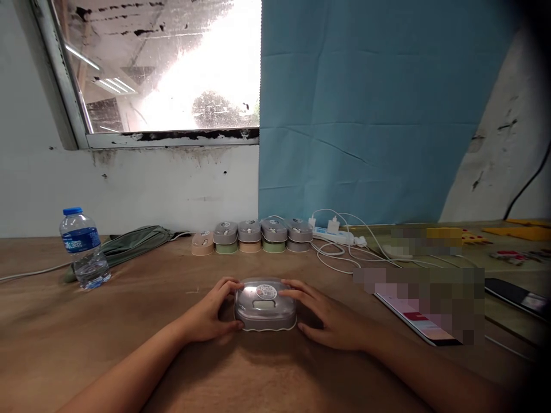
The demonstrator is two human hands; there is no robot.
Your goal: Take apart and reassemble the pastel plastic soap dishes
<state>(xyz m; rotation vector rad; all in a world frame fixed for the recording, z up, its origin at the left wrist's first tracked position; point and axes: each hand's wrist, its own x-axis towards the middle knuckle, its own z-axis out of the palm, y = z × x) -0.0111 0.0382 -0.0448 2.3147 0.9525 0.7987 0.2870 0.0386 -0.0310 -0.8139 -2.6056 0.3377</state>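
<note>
A grey soap box with a clear domed lid and an oval sticker sits on the brown table in front of me. Around its left side curls my left hand, fingertips at the lid's upper left and thumb at the lower left corner. My right hand grips the opposite side, its fingers on the lid's upper right edge and its thumb by the lower right corner. Whatever lies inside the box cannot be made out.
Near the wall stand stacked soap boxes in grey, green and tan. On the left are a water bottle and a dark green cloth bag. A power strip with white cables and a phone lie to the right.
</note>
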